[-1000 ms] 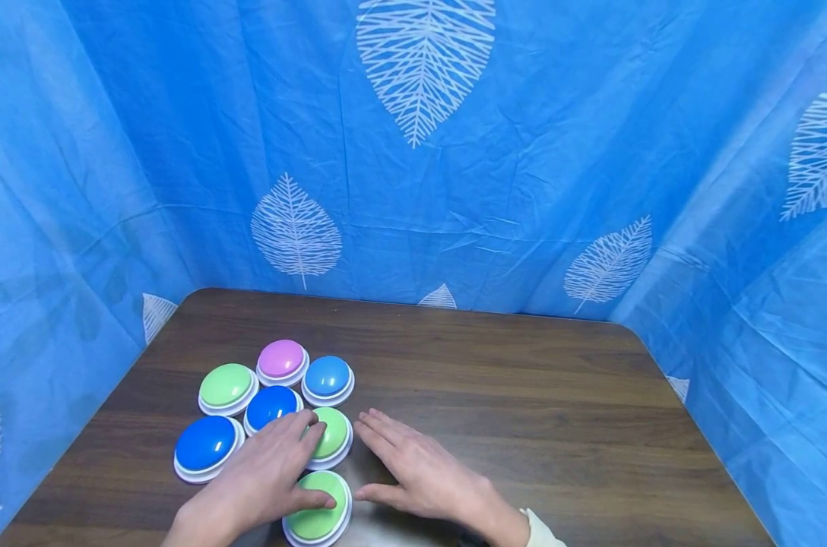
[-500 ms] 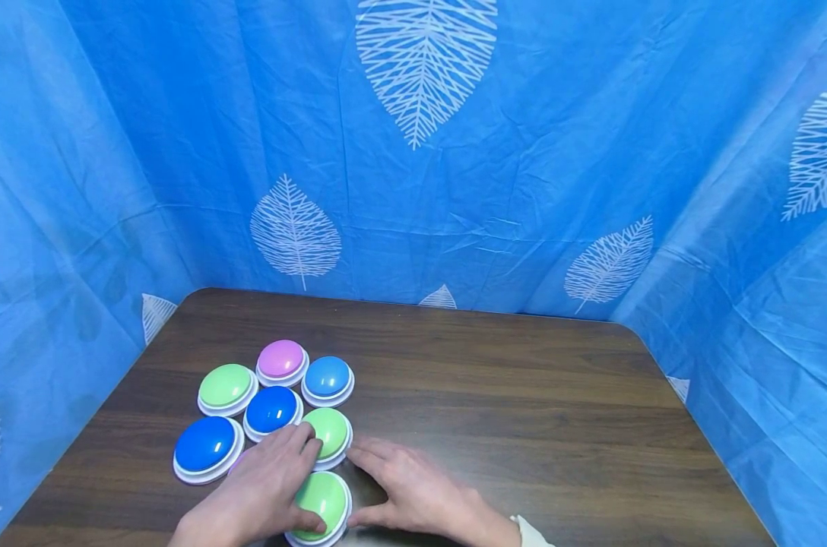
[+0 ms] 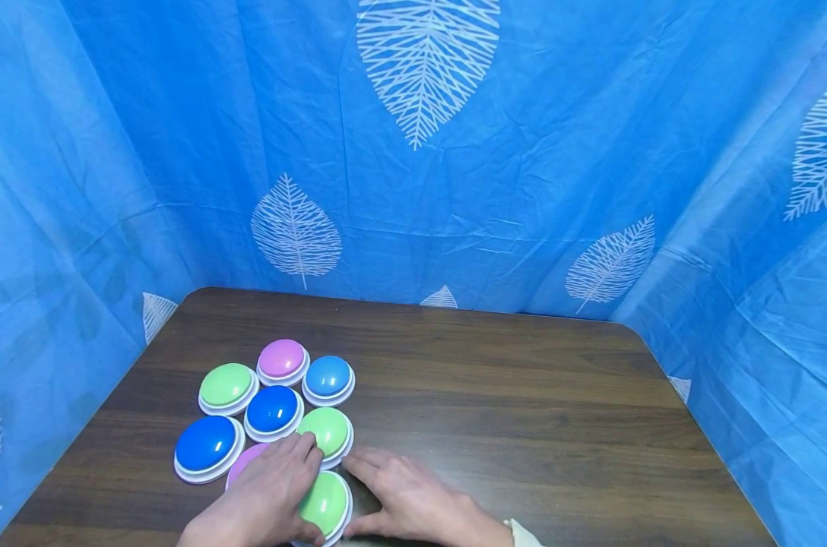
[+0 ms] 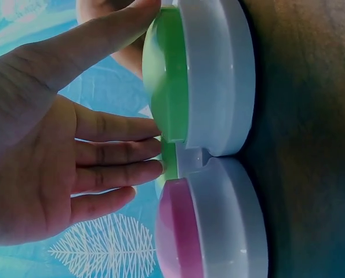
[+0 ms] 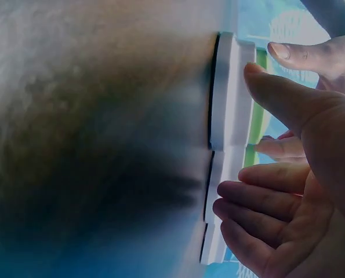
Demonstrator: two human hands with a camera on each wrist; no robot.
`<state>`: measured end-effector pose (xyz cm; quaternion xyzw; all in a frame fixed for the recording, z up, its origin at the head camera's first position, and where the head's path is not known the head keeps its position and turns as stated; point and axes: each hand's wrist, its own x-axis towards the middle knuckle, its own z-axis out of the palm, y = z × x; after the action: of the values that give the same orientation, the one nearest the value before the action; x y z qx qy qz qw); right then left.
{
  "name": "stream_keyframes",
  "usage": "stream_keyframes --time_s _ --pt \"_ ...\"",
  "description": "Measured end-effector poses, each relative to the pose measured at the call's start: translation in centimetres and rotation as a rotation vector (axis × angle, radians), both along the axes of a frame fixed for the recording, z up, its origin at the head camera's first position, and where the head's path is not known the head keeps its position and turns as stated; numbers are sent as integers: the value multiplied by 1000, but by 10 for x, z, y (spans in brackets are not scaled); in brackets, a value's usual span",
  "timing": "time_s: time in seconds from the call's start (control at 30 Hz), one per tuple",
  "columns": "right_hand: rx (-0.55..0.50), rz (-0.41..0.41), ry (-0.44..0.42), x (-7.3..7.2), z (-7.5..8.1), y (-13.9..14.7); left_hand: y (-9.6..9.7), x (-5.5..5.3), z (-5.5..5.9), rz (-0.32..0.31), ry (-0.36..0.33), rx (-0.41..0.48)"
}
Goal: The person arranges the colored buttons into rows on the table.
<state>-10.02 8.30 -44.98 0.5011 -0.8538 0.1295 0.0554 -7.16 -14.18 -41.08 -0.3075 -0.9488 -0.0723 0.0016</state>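
The left hand (image 3: 273, 486) and the right hand (image 3: 407, 490) face each other across two round push buttons with white bases. Between the thumbs lies the near green button (image 3: 324, 501); between the two sets of fingers, just beyond it, lies the middle green button (image 3: 327, 431). The left hand has its fingers extended and its thumb apart from them, the thumb tip at the edge of the near green dome. The right hand is likewise spread, fingers straight, thumb and fingertips close along the right side of the white bases; whether each tip makes contact I cannot tell. Neither hand has its fingers curled round anything.

A pink button (image 3: 245, 462) sits partly hidden behind the left hand, on its outer side. Farther out to the left of that hand is a large blue button (image 3: 205, 444), and just past its fingertips a second blue button (image 3: 271, 409). Beyond these, away from both hands, are another green button (image 3: 225, 385), another pink button (image 3: 281, 358) and a light blue button (image 3: 327, 377). All stand on the dark wooden surface (image 3: 523, 403), which extends to the right of the right hand. A blue curtain (image 3: 509, 190) with white leaves hangs behind it.
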Motion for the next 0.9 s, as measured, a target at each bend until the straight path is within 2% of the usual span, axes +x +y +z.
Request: stream_keyframes --time_s 0.2,0.4,0.53,0.67,0.9 --pt "19 0 17 2 -3 -3 -3 1 -6 -18 1 -20" --pt "17 -7 26 3 -3 -5 -4 1 -9 -9 -50 -33" --pt "16 -8 20 3 -3 -7 -5 2 -11 -1 -44 -35" --pt "34 -9 -36 4 -2 -9 -6 4 -13 3 -39 -35" --pt "44 8 -241 6 -1 -13 -7 4 -14 12 -78 -46"
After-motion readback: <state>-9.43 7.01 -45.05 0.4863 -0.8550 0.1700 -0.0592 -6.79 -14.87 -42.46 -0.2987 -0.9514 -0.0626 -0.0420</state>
